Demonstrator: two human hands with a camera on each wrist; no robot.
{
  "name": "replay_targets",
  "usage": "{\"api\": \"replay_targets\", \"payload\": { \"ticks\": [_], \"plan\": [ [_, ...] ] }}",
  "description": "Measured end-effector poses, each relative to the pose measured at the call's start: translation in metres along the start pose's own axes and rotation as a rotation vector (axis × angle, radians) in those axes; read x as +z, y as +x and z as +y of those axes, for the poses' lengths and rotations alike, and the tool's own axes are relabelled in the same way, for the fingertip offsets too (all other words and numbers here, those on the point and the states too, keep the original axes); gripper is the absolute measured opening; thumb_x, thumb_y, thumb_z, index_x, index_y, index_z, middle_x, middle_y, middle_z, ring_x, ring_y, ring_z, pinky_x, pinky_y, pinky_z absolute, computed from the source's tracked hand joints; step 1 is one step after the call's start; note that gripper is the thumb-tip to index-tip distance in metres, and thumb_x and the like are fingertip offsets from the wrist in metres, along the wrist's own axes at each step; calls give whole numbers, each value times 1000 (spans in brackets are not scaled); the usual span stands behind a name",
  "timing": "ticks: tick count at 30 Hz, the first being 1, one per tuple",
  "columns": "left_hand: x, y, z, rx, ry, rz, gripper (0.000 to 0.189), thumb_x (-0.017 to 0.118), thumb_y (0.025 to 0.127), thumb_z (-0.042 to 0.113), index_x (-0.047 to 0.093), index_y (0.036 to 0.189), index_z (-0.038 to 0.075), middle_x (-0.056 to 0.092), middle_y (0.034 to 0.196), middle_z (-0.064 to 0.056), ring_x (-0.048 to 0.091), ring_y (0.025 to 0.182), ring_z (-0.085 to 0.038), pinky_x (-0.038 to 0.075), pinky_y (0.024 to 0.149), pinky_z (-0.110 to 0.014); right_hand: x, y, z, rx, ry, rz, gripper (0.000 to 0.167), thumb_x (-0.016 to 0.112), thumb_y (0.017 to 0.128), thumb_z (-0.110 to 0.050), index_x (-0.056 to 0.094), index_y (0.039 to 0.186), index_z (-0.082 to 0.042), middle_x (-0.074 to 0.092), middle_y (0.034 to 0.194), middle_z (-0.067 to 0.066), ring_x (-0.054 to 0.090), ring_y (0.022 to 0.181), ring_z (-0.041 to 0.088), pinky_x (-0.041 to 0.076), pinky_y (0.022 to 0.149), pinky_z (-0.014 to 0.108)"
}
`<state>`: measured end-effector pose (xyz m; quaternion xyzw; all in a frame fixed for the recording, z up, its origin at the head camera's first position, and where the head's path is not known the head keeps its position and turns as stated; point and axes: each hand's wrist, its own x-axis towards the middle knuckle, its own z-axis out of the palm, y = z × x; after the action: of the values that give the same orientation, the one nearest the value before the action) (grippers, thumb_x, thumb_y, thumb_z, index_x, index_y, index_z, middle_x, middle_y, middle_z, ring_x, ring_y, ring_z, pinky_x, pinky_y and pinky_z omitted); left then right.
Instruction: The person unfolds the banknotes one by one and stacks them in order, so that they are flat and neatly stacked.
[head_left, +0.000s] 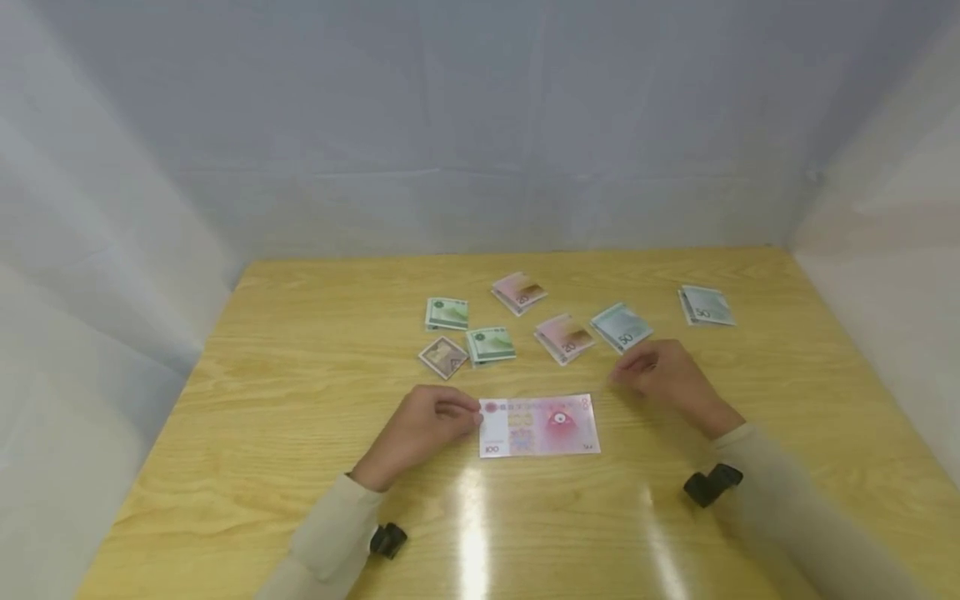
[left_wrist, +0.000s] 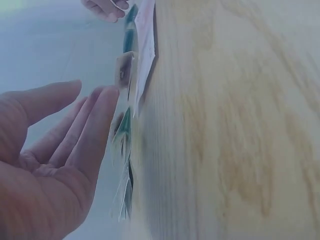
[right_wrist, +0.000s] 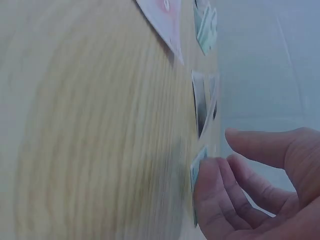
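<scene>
Seven multicoloured folded paper banknotes (head_left: 563,337) are lying done; one flat, pink paper banknote (head_left: 540,427), apparently not yet folded, is lying between the left hand (head_left: 422,423) and right hand (head_left: 672,385), thumbs standing apart from fingers.

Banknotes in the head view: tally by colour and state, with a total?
Flat pink note: 1
Folded green notes: 2
Folded pink-and-brown notes: 2
Folded blue-green notes: 2
Small brown note: 1
Total: 8
</scene>
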<state>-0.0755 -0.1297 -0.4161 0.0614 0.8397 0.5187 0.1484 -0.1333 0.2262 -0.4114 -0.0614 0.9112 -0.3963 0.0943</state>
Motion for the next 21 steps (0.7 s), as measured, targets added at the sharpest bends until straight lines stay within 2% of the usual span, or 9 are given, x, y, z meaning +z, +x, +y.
{"api": "replay_targets", "payload": {
  "ticks": [5,11,17,21],
  "plan": [
    [-3,-4,0,-16,-156,-7,27,76,92,18,73,112,0,75,102,-10,72,95,-22,63,82,-33,-18,10,14,67,-62,71,28,77,91,-25,74,104,0,71,103,15,63,91,27,53,72,28],
    [-3,-7,1,-87,-372,-30,31,76,92,10,69,116,-8,73,107,-20,73,95,-31,63,86,-37,-32,23,28,77,-48,115,33,75,92,-20,70,110,7,67,112,25,62,98,32,53,75,28],
    [-3,-9,-1,-97,-468,-63,31,71,93,3,65,119,-12,72,112,-23,73,97,-32,62,90,-39,-38,35,33,132,5,92,47,77,91,-25,64,118,12,64,118,29,61,98,31,53,72,23],
    [-3,-10,-3,-104,-514,-93,32,68,96,3,62,123,-13,71,115,-23,72,102,-32,61,93,-39,-39,43,35,150,-5,81,52,78,90,-28,64,120,13,62,122,31,60,102,34,54,75,28]
  ]
}}
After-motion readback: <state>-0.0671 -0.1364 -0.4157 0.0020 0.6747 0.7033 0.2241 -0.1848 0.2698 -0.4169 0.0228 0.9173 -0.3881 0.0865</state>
